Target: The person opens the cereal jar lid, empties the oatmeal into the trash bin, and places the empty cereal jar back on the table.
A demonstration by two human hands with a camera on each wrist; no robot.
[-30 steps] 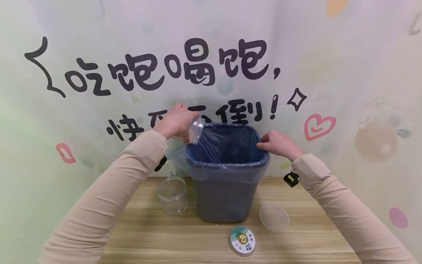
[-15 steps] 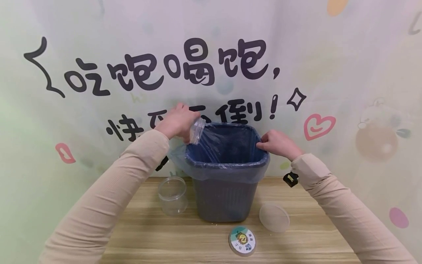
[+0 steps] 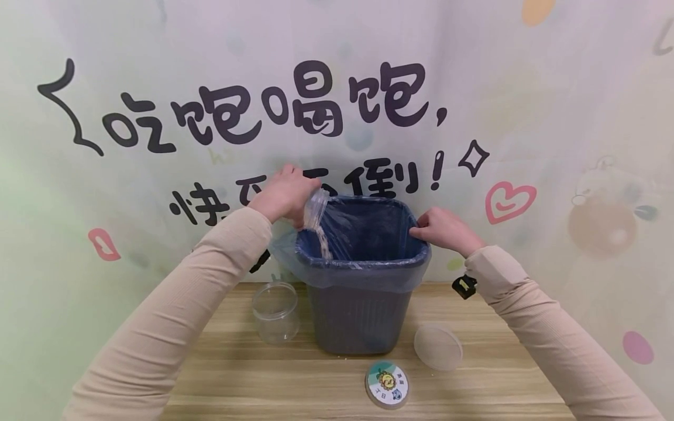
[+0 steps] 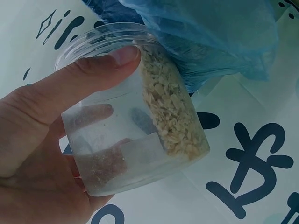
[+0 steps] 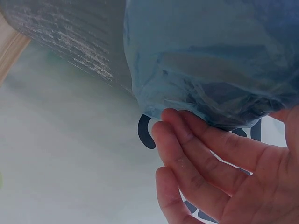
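My left hand (image 3: 286, 193) grips a clear plastic jar (image 3: 315, 207) tilted over the left rim of a grey-blue trash bin (image 3: 360, 321). The left wrist view shows pale flakes (image 4: 170, 109) like oats banked along the jar's lower wall, my thumb across its side near the mouth. A thin stream of flakes (image 3: 323, 242) falls from the jar into the bin. A translucent blue bag (image 3: 363, 279) lines the bin and folds over its rim. On the far right, my right hand (image 3: 447, 229) pinches the bagged rim, thumb at the inner side and fingers outside.
Left of the bin stands another clear jar (image 3: 276, 318), its top uncovered. Right of it lies a translucent round lid (image 3: 438, 347), and in front a round lid with a sunflower picture (image 3: 387, 383). A printed curtain (image 3: 553, 88) hangs behind the wooden table (image 3: 263, 386).
The jar in my left hand has tipped further down, and flakes now pour from it into the bin. My right hand has stayed at the rim.
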